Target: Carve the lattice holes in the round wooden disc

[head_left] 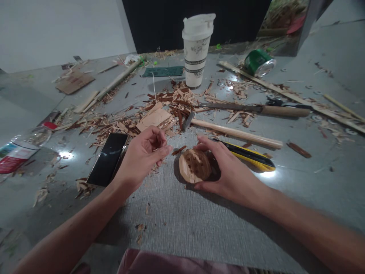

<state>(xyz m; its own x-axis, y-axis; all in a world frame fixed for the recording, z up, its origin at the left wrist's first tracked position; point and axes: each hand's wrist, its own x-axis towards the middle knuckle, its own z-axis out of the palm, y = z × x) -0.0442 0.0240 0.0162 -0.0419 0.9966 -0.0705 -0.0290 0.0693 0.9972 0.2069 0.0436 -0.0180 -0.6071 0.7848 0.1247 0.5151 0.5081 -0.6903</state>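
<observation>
Grey table (313, 182) littered with wood shavings (176, 101) | right hand (228, 171) clasps round carved wooden block (194, 165) near the near edge | left hand (142, 154) loosely curled, empty, beside black phone (108, 158)

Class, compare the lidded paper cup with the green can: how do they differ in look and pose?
The paper cup stands upright; the green can lies on its side. The cup is white and lidded; the can is green metal. Both are drink containers.
</observation>
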